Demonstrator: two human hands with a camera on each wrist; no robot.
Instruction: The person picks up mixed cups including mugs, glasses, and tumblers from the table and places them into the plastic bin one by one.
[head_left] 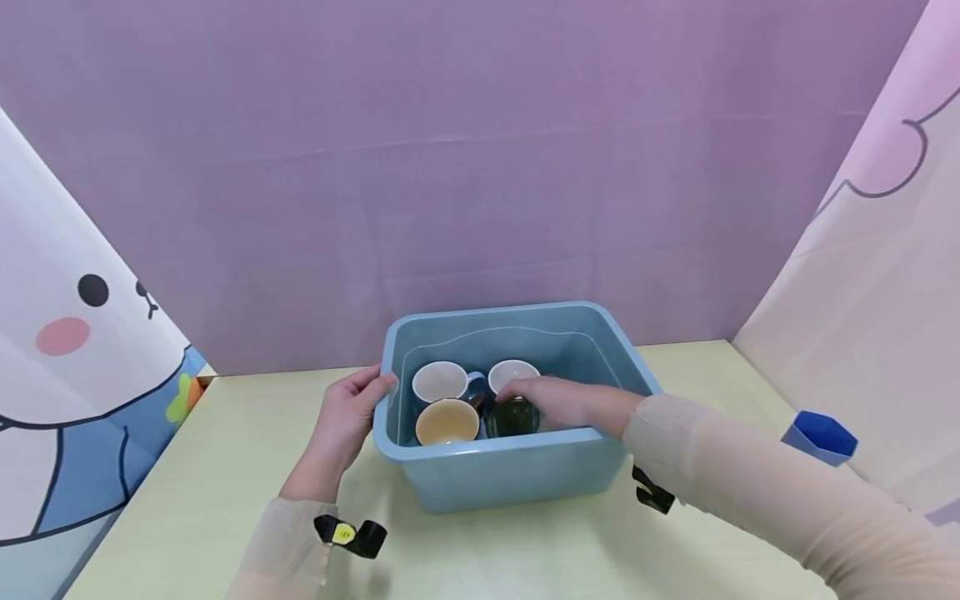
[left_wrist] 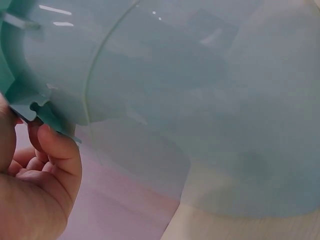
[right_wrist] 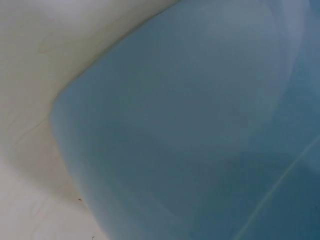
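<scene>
A blue plastic tub [head_left: 510, 479] stands on the table. My left hand [head_left: 347, 421] grips its left rim, thumb on top; in the left wrist view the fingers of the left hand [left_wrist: 47, 185] curl up under the rim [left_wrist: 37, 112]. My right hand [head_left: 555, 402] reaches into the tub and grips a dark green cup [head_left: 516, 421], which it partly covers. To the left of that cup are a cup with a cream-yellow inside [head_left: 447, 421] and a white-lined mug [head_left: 440, 382] with a blue handle. Behind the right hand's fingers sits another white-lined cup [head_left: 513, 372].
The pale yellow-green table [head_left: 225, 467] extends on both sides of the tub. A small blue hexagonal container [head_left: 821, 437] stands at the right edge. A purple cloth [head_left: 480, 167] hangs behind, with printed cloths [head_left: 75, 375] at the sides. The right wrist view shows only the tub's outer wall [right_wrist: 175, 125] and table.
</scene>
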